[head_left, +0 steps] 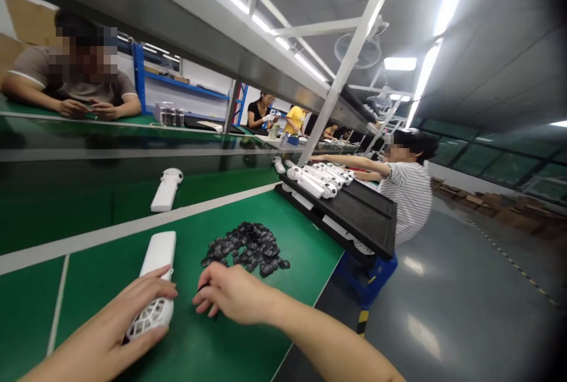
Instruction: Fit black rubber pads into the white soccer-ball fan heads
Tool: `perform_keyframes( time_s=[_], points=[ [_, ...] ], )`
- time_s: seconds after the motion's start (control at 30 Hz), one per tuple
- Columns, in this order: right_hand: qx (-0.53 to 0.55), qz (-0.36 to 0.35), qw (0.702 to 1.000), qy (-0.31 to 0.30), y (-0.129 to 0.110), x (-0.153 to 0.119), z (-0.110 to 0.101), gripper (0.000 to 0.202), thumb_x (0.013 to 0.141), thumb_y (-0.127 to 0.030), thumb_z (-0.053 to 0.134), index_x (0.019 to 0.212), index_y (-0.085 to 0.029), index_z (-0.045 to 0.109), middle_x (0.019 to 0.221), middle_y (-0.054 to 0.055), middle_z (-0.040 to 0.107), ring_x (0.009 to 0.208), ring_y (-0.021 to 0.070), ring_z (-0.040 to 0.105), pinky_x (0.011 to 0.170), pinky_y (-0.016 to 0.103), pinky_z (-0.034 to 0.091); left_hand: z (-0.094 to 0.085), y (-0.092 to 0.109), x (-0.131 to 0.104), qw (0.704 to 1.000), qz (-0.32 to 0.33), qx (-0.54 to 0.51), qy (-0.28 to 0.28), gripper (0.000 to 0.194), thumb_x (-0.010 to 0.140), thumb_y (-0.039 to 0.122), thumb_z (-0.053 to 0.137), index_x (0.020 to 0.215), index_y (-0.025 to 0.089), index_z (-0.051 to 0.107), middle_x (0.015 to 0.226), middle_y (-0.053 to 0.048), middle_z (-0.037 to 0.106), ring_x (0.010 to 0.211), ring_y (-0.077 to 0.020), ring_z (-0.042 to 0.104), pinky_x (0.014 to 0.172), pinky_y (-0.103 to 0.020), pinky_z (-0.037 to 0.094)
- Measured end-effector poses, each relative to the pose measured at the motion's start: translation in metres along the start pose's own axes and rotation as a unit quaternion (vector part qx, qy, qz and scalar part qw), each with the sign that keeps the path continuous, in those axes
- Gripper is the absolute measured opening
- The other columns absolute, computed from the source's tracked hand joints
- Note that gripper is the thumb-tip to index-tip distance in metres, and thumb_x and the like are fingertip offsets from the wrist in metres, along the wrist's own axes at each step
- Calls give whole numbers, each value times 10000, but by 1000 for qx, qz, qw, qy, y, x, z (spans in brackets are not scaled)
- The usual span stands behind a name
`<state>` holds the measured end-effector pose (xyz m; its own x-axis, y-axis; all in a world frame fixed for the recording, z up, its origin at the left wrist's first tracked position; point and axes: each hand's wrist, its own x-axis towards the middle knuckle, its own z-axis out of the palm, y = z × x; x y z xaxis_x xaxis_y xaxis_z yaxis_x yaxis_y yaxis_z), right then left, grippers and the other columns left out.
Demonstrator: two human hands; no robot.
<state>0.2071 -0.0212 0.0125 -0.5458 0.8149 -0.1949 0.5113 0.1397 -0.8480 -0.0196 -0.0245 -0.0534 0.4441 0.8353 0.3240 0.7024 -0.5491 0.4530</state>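
A white device [160, 251] with a round lattice head lies on the green table [101, 276]. My left hand [137, 311] is wrapped round its lattice end, thumb on the near side and fingers across the top. Just to the right, my right hand [225, 293] has its fingers curled together around a small dark piece, mostly hidden by the fingers. Behind that hand spreads a pile of small black pieces [252, 243]. A second white device [166, 192] rests on the darker green strip beyond the pale divider.
Black trays [367, 211] with several white devices [316, 178] stand at the table's right edge on a blue support [372, 281]. A person in a striped shirt [410, 193] reaches over behind them. Another person [84, 69] sits across the table.
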Motion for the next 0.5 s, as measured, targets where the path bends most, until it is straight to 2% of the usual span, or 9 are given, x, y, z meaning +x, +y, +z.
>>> perform_keyframes(
  time_s=[0.07, 0.13, 0.2, 0.37, 0.5],
  points=[
    [18, -20, 999, 29, 0, -1, 3, 136, 857, -193, 429, 969, -187, 506, 846, 37, 648, 752, 135, 637, 580, 220, 513, -13, 11, 3, 998, -14, -25, -53, 328, 825, 413, 420, 1102, 271, 523, 1365, -58, 418, 1295, -245, 326, 995, -397, 383],
    [-27, -86, 993, 77, 0, -3, 5, 64, 825, -218, 522, 862, -189, 565, 833, 19, 623, 780, 126, 600, 673, 238, 497, -26, 21, 7, 992, -1, -38, -119, 339, 797, 358, 467, 1116, 252, 512, 1376, -75, 401, 1306, -248, 302, 1024, -416, 340],
    [-54, -133, 983, 111, 1, -3, 7, 63, 790, -245, 587, 793, -184, 604, 812, 13, 599, 760, 119, 565, 712, 245, 471, -36, 29, 12, 988, -11, -60, -142, 383, 775, 348, 494, 1134, 215, 497, 1384, -112, 379, 1314, -261, 279, 1036, -444, 311],
    [22, -111, 992, 57, 3, -2, 14, 87, 801, -250, 572, 838, -186, 618, 773, -2, 612, 699, 109, 552, 658, 239, 454, -40, 35, 15, 983, -35, -103, -148, 429, 741, 316, 535, 1142, 174, 480, 1364, -142, 384, 1318, -255, 260, 1043, -447, 288],
    [5, -144, 987, 66, 1, 3, 24, 53, 775, -211, 604, 786, -192, 652, 786, 3, 612, 713, 112, 551, 688, 251, 449, -38, 36, 15, 982, -22, -117, -146, 427, 728, 288, 574, 1130, 178, 478, 1310, -120, 440, 1330, -243, 229, 1050, -426, 281]
  ],
)
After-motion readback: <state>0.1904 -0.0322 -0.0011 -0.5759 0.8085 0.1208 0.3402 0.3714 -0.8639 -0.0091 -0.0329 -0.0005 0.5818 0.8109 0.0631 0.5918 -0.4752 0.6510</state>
